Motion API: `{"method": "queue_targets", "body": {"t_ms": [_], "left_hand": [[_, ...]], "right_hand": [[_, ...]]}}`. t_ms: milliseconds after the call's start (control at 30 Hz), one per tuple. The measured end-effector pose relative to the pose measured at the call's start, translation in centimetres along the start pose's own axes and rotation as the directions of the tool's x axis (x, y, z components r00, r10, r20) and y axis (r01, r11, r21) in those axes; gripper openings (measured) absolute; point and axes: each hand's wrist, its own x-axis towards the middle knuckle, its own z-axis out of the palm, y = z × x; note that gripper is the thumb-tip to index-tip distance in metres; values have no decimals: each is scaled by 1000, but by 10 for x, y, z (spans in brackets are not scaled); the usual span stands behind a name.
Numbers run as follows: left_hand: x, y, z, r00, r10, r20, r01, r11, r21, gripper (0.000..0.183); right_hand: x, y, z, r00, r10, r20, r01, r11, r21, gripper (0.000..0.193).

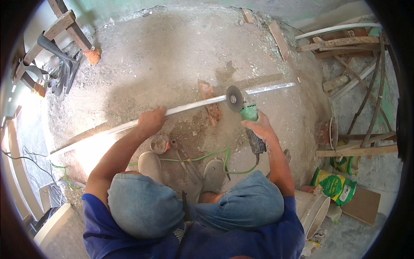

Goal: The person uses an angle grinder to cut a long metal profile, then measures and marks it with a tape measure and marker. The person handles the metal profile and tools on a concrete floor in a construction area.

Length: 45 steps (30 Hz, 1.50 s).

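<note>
My left hand (pixel 151 121) is closed around a long, straight silvery metal bar (pixel 189 107), which runs from the lower left to the upper right across the floor. In my right hand (pixel 261 126) is a green and black angle grinder (pixel 249 111). Its round cutting disc (pixel 234 99) overlaps the bar; whether it touches the metal I cannot tell. A reddish-brown piece of wood (pixel 214 113) lies crosswise beneath the bar, just left of the disc. The green cord (pixel 220 151) of the grinder curves over the floor past my feet.
A small round can (pixel 160 144) and a long-handled tool (pixel 189 166) lie by my shoes. To the right are a bucket (pixel 312 211), a green and yellow bag (pixel 334 185) and stacked wood strips (pixel 345 43). A wooden stand (pixel 64 26) is at the far left.
</note>
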Motion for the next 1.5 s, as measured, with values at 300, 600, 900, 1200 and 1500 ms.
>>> {"method": "queue_targets", "body": {"t_ms": [300,600,900,1200,1500], "left_hand": [[-2,-1,-1,1000,24,-5,-24,1000,-5,29],[-1,3,-4,1000,6,26,-7,1000,25,28],[0,6,-9,995,-47,83,47,999,7,31],[1,6,-6,995,-49,83,47,999,27,29],[-7,9,-3,1000,-13,-24,14,998,57,21]], "right_hand": [[0,-4,5,999,39,31,-35,995,-96,62],[-7,-15,4,999,32,26,-29,994,-106,62],[-3,-19,7,998,64,24,-61,994,-87,59],[0,-15,8,999,20,37,-18,998,-56,56],[5,-9,8,1000,12,24,-11,998,-69,58]]}}
